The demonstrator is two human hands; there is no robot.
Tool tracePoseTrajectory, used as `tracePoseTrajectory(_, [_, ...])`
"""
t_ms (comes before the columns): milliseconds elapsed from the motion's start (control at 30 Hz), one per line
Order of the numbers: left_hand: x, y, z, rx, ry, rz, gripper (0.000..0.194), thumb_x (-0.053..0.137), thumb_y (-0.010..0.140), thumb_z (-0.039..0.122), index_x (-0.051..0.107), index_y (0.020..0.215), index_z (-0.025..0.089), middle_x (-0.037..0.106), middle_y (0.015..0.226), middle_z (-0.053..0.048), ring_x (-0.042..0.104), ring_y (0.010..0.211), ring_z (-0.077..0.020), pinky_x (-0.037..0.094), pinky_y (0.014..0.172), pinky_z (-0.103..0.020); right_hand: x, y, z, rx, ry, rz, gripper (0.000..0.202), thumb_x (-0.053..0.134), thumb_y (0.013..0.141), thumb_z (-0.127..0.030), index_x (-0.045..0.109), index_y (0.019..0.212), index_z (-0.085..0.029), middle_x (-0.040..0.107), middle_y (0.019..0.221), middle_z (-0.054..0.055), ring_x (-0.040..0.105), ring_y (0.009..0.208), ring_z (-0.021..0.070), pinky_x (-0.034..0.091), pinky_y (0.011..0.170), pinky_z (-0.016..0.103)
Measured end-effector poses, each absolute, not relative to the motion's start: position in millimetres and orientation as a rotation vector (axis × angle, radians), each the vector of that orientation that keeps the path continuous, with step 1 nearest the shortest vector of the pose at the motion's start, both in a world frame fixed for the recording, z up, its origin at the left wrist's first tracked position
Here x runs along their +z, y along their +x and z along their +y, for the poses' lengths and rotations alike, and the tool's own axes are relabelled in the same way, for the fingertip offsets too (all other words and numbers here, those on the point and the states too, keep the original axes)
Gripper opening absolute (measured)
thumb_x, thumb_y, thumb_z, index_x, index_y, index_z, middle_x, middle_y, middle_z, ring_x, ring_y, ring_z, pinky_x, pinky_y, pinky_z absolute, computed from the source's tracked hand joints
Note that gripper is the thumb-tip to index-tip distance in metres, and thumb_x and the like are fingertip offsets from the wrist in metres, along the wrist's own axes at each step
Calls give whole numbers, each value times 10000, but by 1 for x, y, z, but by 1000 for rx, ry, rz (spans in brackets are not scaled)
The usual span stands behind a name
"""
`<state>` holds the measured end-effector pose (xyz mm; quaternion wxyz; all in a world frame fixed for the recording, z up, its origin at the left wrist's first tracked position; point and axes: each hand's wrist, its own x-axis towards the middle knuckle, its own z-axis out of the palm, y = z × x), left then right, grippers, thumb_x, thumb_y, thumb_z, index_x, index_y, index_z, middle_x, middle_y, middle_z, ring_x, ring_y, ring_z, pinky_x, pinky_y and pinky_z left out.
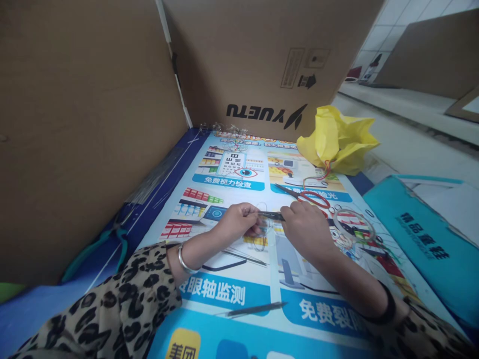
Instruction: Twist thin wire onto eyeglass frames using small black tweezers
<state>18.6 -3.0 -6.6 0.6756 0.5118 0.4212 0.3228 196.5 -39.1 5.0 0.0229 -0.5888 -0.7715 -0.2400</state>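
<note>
Left hand (245, 219) pinched thin wire (261, 244), right hand (305, 227) gripped dark slim tool (271, 215), yellow bag (331, 139) near desk's (93, 279) far right corner.

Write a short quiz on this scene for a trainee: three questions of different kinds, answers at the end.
1. True or false: the right hand has a slim dark tool in its grip.

2. Which wrist wears the silver bangle?
A) the left
B) the right
C) neither

3. Fill in the colour: the scissors lying just beyond the right hand have ____ handles.

Key: 1. True; 2. A; 3. red
</note>
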Motion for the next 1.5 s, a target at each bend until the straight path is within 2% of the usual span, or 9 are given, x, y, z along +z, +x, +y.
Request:
tracePoseTrajectory(433, [-2, 23, -8, 781, 1208, 1005, 108, 507, 769, 142, 498, 661, 139, 569, 500, 28, 536, 411, -54, 442, 437, -152, 6, 190, -40, -783, -1883, -2390, 153, 422, 812, -127, 571, 803, -162, 567, 739, 83, 495, 745, 220, 228, 617, 315])
tracePoseTrajectory(667, [-2, 24, -11, 826, 1226, 1033, 64, 500, 744, 109, 506, 687, 138, 572, 546, 31, 551, 439, -53, 447, 445, -148, 3, 189, -40, -712, -1963, -2403, 168, 425, 808, -120, 575, 869, -162, 589, 758, 85, 522, 733, 228, 248, 596, 308])
tracePoseTrajectory(1100, [-11, 24, -8, 864, 1155, 934, 32, 516, 760, 162, 524, 742, 137, 598, 641, 10, 581, 493, -63, 469, 474, -162, 7, 190, -37, -538, -2009, -2421, 153, 433, 785, -127, 575, 832, -160, 598, 801, 86, 504, 794, 201, 271, 656, 302])
tracePoseTrajectory(1300, [-10, 25, -10, 879, 1132, 950, 42, 508, 780, 168, 535, 801, 144, 607, 680, 11, 586, 516, -63, 494, 515, -187, 9, 187, -38, -627, -2001, -2394, 160, 425, 789, -124, 575, 832, -156, 597, 793, 95, 513, 782, 220, 284, 648, 316])
tracePoseTrajectory(1500, [-10, 30, -12, 924, 1193, 1030, 62, 478, 777, 162, 526, 739, 152, 599, 666, 13, 586, 527, -74, 496, 514, -194, 14, 182, -41, -743, -2023, -2368, 170, 406, 804, -114, 568, 848, -145, 595, 786, 107, 530, 763, 229, 302, 631, 322])
